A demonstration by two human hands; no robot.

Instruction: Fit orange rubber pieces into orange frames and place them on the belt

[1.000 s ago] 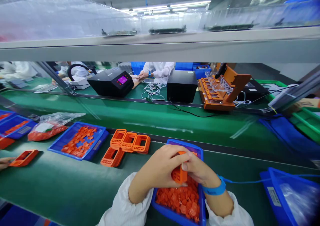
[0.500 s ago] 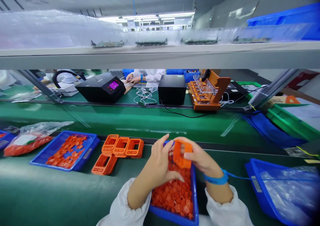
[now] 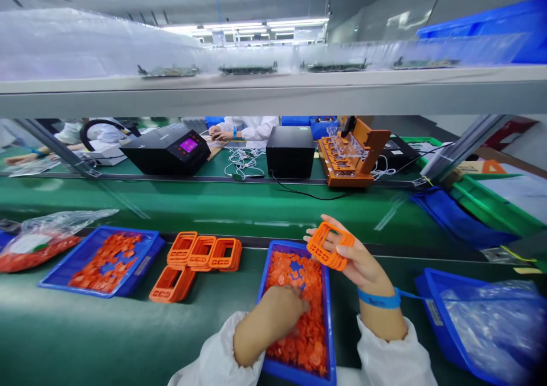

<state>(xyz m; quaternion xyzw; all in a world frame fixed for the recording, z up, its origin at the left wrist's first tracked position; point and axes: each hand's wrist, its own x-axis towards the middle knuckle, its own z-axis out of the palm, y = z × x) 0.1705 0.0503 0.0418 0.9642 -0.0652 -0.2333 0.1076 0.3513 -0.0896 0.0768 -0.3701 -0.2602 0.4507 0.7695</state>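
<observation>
"While the orange frame (image 3: 323, 255) is held up near the far right corner of the blue tray (image 3: 329, 323), how should it be gripped?"

"It is clamped by the right hand (image 3: 356, 263) — thumb on one bar, fingers behind. Pressure is best kept light, as such thin bars could probably be bent."

"And the left hand (image 3: 282, 312)?"

"It is lowered among the small orange pieces (image 3: 314, 340) in the tray. Whether anything is pinched cannot be told, since the fingertips are hidden. Pieces would likely be picked more cleanly one at a time, where the blue floor is exposed, than from the crowded near end."

"Can any writing be read?"

"None with certainty. A white label (image 3: 436, 313) is borne by the right-hand tray (image 3: 455, 340), but its print is too small. Faint marks on the blue wrist strap (image 3: 379, 299) cannot be made out, nor can the magenta screen (image 3: 189, 145) — no brand is legible."
</observation>
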